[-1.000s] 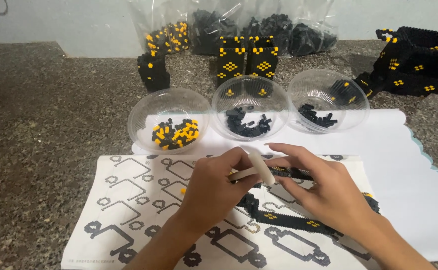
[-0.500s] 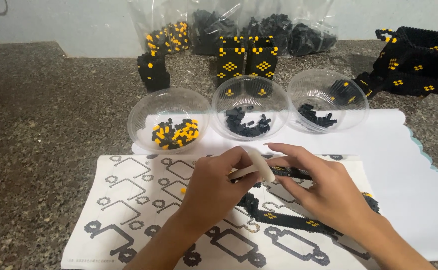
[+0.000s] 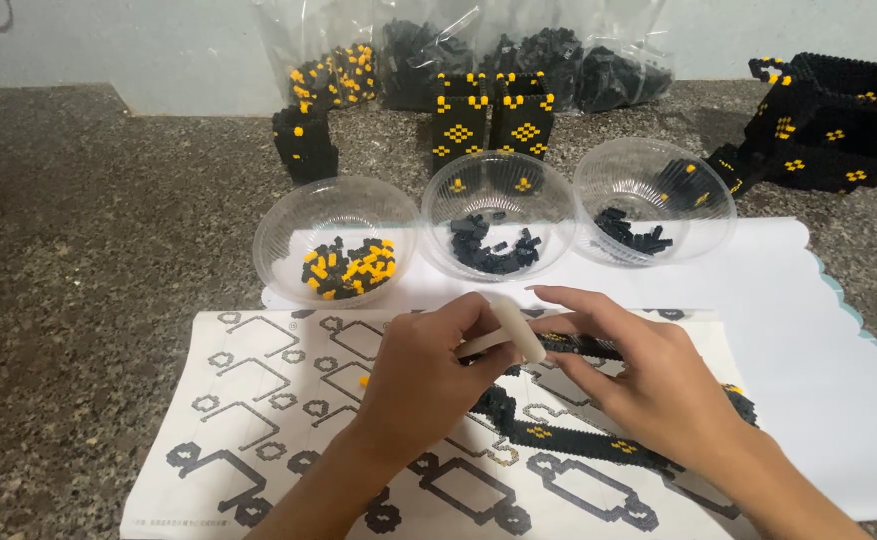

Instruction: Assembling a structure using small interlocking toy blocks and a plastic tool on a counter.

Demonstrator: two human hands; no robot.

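Speckled stone floor, pattern sheet (image 3: 289, 400) spread under both my hands.
My left hand (image 3: 424, 375) is curled around a white stick tool (image 3: 517, 330); my right hand (image 3: 649, 385) presses, fingers spread, on the black-and-yellow brick strip (image 3: 569, 440), which runs left-to-right beneath it, nearer the right.

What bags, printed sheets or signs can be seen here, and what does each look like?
Clear plastic bags: back by the wall, in a row, holding black and yellow small blocks.
White printed pattern sheet: front, under both hands, rectangular, with black outline shapes.
Plain white paper sheet: right, under the bowls, wavy right edge.
No signs or screens.
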